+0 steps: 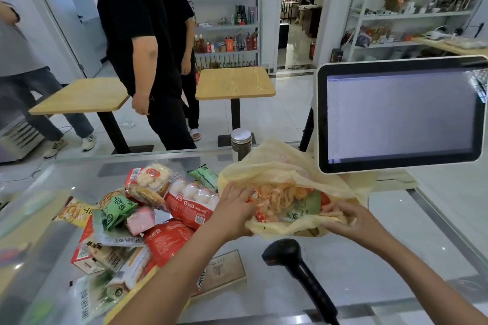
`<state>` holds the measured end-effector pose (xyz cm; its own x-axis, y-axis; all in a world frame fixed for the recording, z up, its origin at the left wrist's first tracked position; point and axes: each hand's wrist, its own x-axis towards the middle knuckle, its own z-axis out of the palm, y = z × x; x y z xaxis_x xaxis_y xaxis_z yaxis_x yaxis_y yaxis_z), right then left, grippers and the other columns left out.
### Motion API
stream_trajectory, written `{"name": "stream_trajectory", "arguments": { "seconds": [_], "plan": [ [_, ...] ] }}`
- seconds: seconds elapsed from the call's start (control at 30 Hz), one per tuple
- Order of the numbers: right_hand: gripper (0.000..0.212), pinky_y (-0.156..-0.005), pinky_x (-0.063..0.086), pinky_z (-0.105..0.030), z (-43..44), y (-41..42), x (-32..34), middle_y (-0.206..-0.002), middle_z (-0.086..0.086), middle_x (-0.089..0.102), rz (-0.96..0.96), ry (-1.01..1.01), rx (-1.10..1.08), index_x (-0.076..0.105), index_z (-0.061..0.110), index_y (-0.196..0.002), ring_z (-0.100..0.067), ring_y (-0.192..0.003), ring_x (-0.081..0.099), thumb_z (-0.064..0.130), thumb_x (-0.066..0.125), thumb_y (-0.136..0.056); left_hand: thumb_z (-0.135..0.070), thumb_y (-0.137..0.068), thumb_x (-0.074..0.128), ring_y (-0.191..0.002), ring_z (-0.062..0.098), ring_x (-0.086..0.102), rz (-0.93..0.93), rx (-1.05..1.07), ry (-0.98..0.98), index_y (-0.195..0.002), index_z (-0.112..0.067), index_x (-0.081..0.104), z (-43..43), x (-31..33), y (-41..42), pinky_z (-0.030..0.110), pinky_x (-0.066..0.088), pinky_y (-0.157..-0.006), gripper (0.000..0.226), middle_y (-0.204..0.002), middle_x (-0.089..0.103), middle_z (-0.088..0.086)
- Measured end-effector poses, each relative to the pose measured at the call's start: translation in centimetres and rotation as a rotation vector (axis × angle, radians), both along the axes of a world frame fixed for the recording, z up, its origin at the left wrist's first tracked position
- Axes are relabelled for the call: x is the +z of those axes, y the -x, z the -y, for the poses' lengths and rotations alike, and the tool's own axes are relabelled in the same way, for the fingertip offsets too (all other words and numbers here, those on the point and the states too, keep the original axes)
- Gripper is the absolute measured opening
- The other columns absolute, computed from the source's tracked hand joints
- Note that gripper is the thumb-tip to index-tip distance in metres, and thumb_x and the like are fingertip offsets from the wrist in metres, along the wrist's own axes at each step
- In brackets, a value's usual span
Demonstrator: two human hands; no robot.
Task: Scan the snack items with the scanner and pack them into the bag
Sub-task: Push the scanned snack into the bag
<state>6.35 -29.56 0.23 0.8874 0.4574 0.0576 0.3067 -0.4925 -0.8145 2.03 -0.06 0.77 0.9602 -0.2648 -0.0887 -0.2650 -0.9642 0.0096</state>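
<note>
I noted left hand (235,209) gripping the bag (277,166) rim at 9 o'clock, right hand (352,220) pinching it at 3. The scanner (289,253) lay at 6.

Colours as I log them from here:
- bag (277,163): pale yellow, see-through
- orange packet (280,198): orange with red edges
- scanner (284,252): black
- red packet (190,204): red, white rounds showing
- green packet (118,208): green, white lettering
- pink packet (141,220): plain pink
- jar (240,140): silver lid, dark contents, possibly brown
- screen (401,116): white frame, black border, grey display
</note>
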Motion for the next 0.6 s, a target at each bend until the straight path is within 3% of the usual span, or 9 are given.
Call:
{"name": "stream_trajectory", "arguments": {
  "seconds": [0.1,0.13,0.2,0.27,0.3,0.43,0.53,0.6],
  "plan": [
    [0.058,-0.080,0.043,-0.022,-0.5,0.0,1.3,-0.096,0.004,0.069,-0.050,-0.002,0.014,0.063,0.011,-0.076,-0.012,-0.095,0.060,0.068,0.050,-0.074,-0.064,-0.082,0.051,-0.144,0.023,0.011,-0.014,0.058,0.198,-0.109,-0.027,0.059,0.0,0.3,-0.3,0.045,-0.004,-0.117,0.046,-0.157,0.015,-0.001],
    [0.055,-0.080,0.041,-0.025,-1.0,-0.1,1.8,-0.096,0.004,0.068,0.022,0.042,-0.024,0.063,0.016,-0.078,-0.016,-0.097,0.059,0.068,0.046,-0.079,-0.064,-0.085,0.045,-0.143,0.022,0.015,0.025,0.085,0.242,-0.114,-0.028,0.057,0.0,0.5,-0.7,0.043,-0.002,-0.117,0.048,-0.157,0.018,0.000],
    [0.028,-0.081,0.039,-0.027,-2.1,-0.4,2.3,-0.111,0.007,0.062,0.218,0.237,-0.134,0.063,0.025,-0.103,-0.018,-0.110,0.054,0.048,0.051,-0.091,-0.061,-0.091,0.036,-0.142,0.021,0.018,0.108,0.123,0.250,-0.131,-0.028,0.048,-0.1,0.9,-1.5,0.041,0.001,-0.117,0.053,-0.157,0.019,0.002],
    [0.042,-0.091,0.036,-0.029,-3.2,-1.4,2.3,-0.129,0.000,0.055,0.328,0.474,-0.147,0.050,0.020,-0.134,-0.022,-0.121,0.047,0.031,0.056,-0.094,-0.053,-0.094,0.039,-0.143,0.022,0.016,0.166,0.147,0.174,-0.144,-0.027,0.031,-0.4,1.3,-2.3,0.039,0.002,-0.117,0.057,-0.158,0.015,0.004],
    [0.053,-0.097,0.034,-0.031,-3.4,-2.1,1.8,-0.136,-0.004,0.051,0.327,0.546,-0.146,0.041,0.017,-0.141,-0.024,-0.125,0.044,0.032,0.057,-0.093,-0.045,-0.095,0.045,-0.144,0.022,0.013,0.178,0.157,0.141,-0.147,-0.026,0.024,-0.5,1.4,-2.7,0.038,0.001,-0.117,0.059,-0.159,0.011,0.004],
    [0.076,-0.107,0.031,-0.038,-3.8,-4.7,-0.6,-0.150,-0.011,0.034,0.224,0.622,-0.162,0.019,0.018,-0.151,-0.029,-0.134,0.035,0.048,0.055,-0.091,-0.005,-0.086,0.054,-0.146,0.019,-0.005,0.223,0.149,0.030,-0.152,-0.025,0.006,-1.0,1.6,-4.3,0.036,-0.012,-0.114,0.083,-0.159,-0.008,0.002],
    [0.065,-0.099,0.039,-0.039,-4.3,-6.1,-0.8,-0.134,-0.011,0.053,0.080,0.473,-0.217,0.042,0.020,-0.140,-0.030,-0.124,0.048,0.061,0.044,-0.090,0.001,-0.085,0.051,-0.146,0.017,-0.010,0.219,0.126,-0.008,-0.152,-0.023,-0.001,-1.0,1.3,-5.5,0.034,-0.015,-0.111,0.089,-0.159,-0.013,0.001],
    [0.072,-0.095,0.043,-0.037,-4.2,-7.1,-1.1,-0.125,-0.012,0.062,-0.003,0.390,-0.274,0.054,0.019,-0.130,-0.031,-0.116,0.055,0.068,0.025,-0.087,0.001,-0.085,0.050,-0.146,0.017,-0.011,0.192,0.143,-0.019,-0.152,-0.019,-0.002,-0.9,0.9,-6.3,0.035,-0.013,-0.113,0.087,-0.159,-0.013,0.002]
  ]
}}
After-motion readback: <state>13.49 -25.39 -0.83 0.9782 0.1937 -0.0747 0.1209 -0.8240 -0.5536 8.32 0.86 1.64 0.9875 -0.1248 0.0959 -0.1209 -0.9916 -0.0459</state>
